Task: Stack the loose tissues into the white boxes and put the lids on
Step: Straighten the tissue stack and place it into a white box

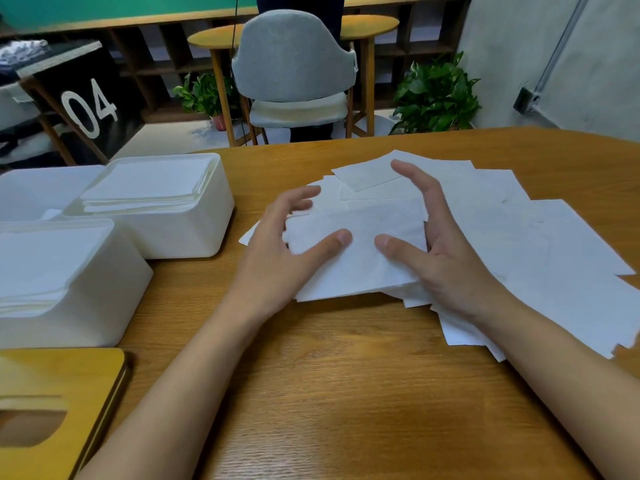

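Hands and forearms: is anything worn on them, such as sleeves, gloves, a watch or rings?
Nothing visible. The left hand and right hand are bare, without gloves, rings or watch; both forearms are uncovered to the picture's edge, no sleeve showing.

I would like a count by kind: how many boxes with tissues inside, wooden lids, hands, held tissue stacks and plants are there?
Boxes with tissues: 2
Wooden lid: 1
Hands: 2
Tissue stack: 1
Plants: 2
Total: 8
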